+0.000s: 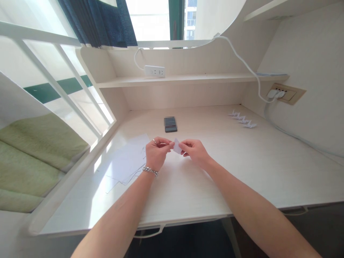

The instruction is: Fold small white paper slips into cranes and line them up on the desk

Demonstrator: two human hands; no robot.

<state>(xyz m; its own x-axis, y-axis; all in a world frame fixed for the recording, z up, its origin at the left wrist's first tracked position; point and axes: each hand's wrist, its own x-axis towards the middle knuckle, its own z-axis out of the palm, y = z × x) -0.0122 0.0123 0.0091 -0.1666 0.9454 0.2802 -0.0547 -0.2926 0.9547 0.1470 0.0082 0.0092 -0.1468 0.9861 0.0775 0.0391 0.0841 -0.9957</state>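
A small piece of folded white paper (177, 147) is held just above the desk, in the middle of the head view. My left hand (158, 153), with a ring and a chain bracelet, pinches its left edge between thumb and finger. From the other side my right hand (195, 151) grips the paper's right edge, fingers curled behind it. Loose white paper sheets (126, 157) lie overlapping to the left of my left hand. Several small folded paper cranes (242, 119) stand in a row at the back right of the desk.
A dark phone (170, 124) lies beyond my hands on the white desk (268, 161). On the shelf (188, 79) sits a white power strip (154, 71). A white cable (258, 80) runs down to the wall socket (287, 94) at right. White railings (53, 82) border the left side.
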